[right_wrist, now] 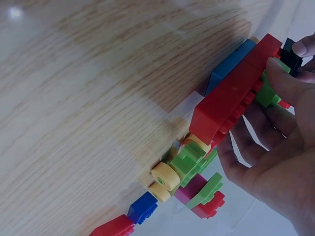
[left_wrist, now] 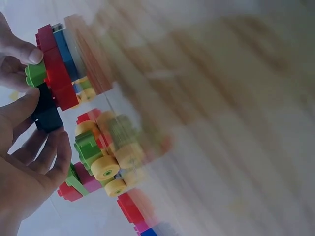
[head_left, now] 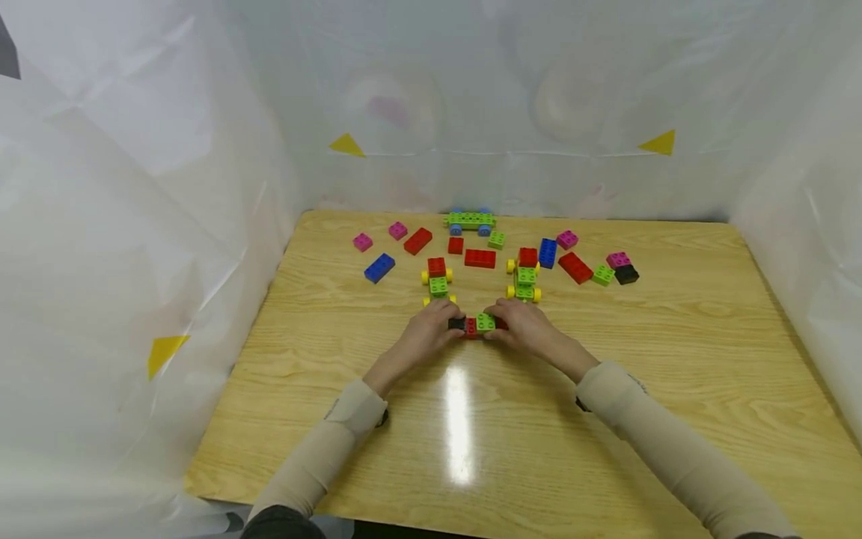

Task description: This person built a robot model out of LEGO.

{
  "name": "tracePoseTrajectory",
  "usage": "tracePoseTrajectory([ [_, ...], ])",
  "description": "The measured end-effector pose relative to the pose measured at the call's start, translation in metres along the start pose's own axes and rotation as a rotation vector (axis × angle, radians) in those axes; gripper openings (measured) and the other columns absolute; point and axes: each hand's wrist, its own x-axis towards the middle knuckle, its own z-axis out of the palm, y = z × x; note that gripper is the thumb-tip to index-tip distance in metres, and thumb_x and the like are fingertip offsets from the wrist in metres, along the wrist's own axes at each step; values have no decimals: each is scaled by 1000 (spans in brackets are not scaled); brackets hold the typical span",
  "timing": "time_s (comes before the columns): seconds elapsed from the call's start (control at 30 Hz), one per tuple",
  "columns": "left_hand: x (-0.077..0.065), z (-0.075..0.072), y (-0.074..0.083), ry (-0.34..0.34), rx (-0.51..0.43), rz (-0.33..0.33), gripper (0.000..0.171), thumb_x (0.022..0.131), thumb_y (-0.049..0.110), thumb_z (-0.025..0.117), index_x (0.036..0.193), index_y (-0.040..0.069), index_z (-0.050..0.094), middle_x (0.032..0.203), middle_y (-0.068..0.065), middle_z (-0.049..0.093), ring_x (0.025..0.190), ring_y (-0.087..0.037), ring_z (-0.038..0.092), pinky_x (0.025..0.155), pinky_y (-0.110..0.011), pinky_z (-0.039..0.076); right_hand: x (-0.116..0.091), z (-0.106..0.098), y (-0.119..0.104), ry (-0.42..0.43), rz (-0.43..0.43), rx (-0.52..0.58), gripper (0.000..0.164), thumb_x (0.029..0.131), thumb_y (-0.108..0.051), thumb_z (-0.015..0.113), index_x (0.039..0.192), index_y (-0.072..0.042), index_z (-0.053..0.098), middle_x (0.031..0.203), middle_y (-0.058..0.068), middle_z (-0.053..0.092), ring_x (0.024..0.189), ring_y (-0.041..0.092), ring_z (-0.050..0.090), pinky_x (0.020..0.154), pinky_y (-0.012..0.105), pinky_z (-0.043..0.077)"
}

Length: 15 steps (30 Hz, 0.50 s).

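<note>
Both hands hold one low block build: red bricks point(right_wrist: 226, 101) in a row over a blue brick point(right_wrist: 230, 64), with a green brick point(head_left: 485, 323) and a black brick point(left_wrist: 47, 110) on top. At its left end my left hand point(head_left: 426, 328) pinches the black brick between thumb and fingers. My right hand point(head_left: 528, 329) grips the green brick, its thumb lying along the side. Just beyond the hands stand two yellow-wheeled block cars, the left car point(head_left: 438, 286) partly hidden by the left hand and the right car point(head_left: 526, 277) near the right fingers.
Farther back is a green base with blue wheels point(head_left: 470, 220). Loose bricks lie around it, among them a long red brick point(head_left: 480, 258), a blue brick point(head_left: 380, 268) at left and a black brick point(head_left: 626, 274) at right. White sheeting point(head_left: 471, 180) encloses the wooden table point(head_left: 673, 359).
</note>
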Motion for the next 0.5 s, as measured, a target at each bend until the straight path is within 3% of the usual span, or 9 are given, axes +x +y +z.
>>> tracePoseTrajectory([
  [0.27,1,-1,0,-5,-36,-36,24,90,18,69,112,10,62,113,-2,60,107,-16,55,92,-31,47,0,-1,1,10,-15,2,41,88,-29,72,118,-2,65,98,7,61,81,18,56,69,36,49],
  [0.5,-1,-1,-1,2,-40,-18,24,89,15,70,111,8,63,112,-4,61,106,-18,57,92,-32,48,-1,0,1,2,-8,9,41,87,-29,72,117,-3,65,98,7,61,80,18,56,70,36,49],
])
